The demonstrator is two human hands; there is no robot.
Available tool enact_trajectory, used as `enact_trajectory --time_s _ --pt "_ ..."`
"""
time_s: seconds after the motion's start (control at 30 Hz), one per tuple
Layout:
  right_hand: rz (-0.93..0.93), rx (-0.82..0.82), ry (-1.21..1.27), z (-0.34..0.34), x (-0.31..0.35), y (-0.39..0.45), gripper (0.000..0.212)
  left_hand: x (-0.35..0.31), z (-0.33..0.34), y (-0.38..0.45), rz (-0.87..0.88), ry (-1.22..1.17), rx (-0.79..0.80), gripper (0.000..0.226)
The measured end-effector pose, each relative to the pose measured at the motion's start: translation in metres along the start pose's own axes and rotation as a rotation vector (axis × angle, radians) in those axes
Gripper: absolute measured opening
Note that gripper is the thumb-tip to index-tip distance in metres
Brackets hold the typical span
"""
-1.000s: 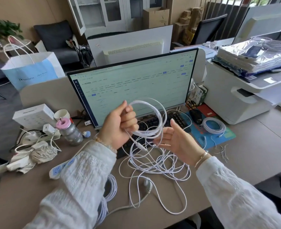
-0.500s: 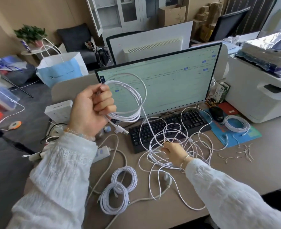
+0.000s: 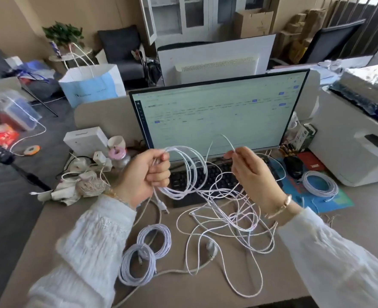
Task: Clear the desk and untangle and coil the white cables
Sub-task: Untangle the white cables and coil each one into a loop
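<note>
Front edge, middle: tangled white cable (image 3: 223,221) blocks my path.
Left edge: clutter pile (image 3: 79,185).
Front right corner: bare desk (image 3: 361,218), passable.

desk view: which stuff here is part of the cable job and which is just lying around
Part of the job:
- left hand gripping the half-wound coil
- right hand pinching a strand
- tangled cable
- finished coils

Lying about:
- monitor
- keyboard
- printer
- pink-lidded bottle
- paper bag

White textured sleeves, bracelets at both wrists.
The left hand (image 3: 144,175) wore a beaded bracelet (image 3: 114,195); the right hand (image 3: 253,174) a rose-gold bangle (image 3: 282,205).
</note>
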State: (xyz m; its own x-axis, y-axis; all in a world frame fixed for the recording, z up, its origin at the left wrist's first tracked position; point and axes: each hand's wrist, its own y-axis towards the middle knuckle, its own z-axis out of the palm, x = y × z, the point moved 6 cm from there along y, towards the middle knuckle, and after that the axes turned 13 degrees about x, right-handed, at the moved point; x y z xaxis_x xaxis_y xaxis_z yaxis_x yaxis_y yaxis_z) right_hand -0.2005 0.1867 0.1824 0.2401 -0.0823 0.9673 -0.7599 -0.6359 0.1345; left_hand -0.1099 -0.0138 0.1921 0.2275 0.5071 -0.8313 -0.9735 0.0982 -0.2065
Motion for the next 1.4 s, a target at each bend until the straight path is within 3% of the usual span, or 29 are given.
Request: enact_trajectory --time_s 0.1,0.27,0.4,0.47,0.63,0.8,0.93,1.07,1.17,1.23,1.3,1.33,1.4 --pt "-0.062 0.067 0.043 -0.009 0.022 0.0 0.025 0.013 0.021 0.006 -0.058 0.032 0.069 0.026" --pt "-0.002 0.234 -0.148 -0.039 0.024 0.002 0.029 0.016 0.058 0.014 -0.101 0.183 0.149 0.031" --pt "0.041 0.381 0.021 -0.047 0.026 -0.001 0.027 0.014 0.091 0.025 -0.068 0.38 0.205 0.028" --pt "0.093 0.401 0.129 -0.053 0.022 -0.002 0.026 0.014 0.102 0.031 -0.051 0.395 0.226 0.028" --pt "0.069 0.455 0.139 -0.074 0.024 0.004 0.027 0.024 0.12 0.043 -0.106 0.392 0.286 0.029" --pt "0.12 0.609 0.373 -0.071 0.017 0.002 0.031 0.027 0.133 0.059 -0.017 0.513 0.17 0.034" --pt "0.003 0.555 0.092 -0.072 0.009 0.004 0.055 0.033 0.138 0.071 0.024 0.585 0.022 0.035" --pt "-0.085 0.412 -0.261 -0.082 0.007 0.009 0.038 0.031 0.135 0.077 0.08 1.012 -0.063 0.036" --pt "-0.072 0.412 -0.418 -0.089 0.01 0.012 0.038 0.024 0.12 0.077 0.213 1.219 -0.256 0.037" --pt "0.004 0.501 -0.193 -0.089 0.006 0.012 0.036 0.021 0.11 0.075 0.301 1.206 -0.379 0.049" --pt "0.093 0.601 0.104 -0.087 0.0 0.012 0.036 0.03 0.107 0.082 0.167 1.002 -0.324 0.07" --pt "0.128 0.625 0.191 -0.087 -0.003 0.013 0.037 0.04 0.108 0.087 0.087 0.825 -0.229 0.069" --pt "0.157 0.627 0.229 -0.088 -0.007 0.015 0.036 0.058 0.116 0.092 0.003 0.497 -0.046 0.039"
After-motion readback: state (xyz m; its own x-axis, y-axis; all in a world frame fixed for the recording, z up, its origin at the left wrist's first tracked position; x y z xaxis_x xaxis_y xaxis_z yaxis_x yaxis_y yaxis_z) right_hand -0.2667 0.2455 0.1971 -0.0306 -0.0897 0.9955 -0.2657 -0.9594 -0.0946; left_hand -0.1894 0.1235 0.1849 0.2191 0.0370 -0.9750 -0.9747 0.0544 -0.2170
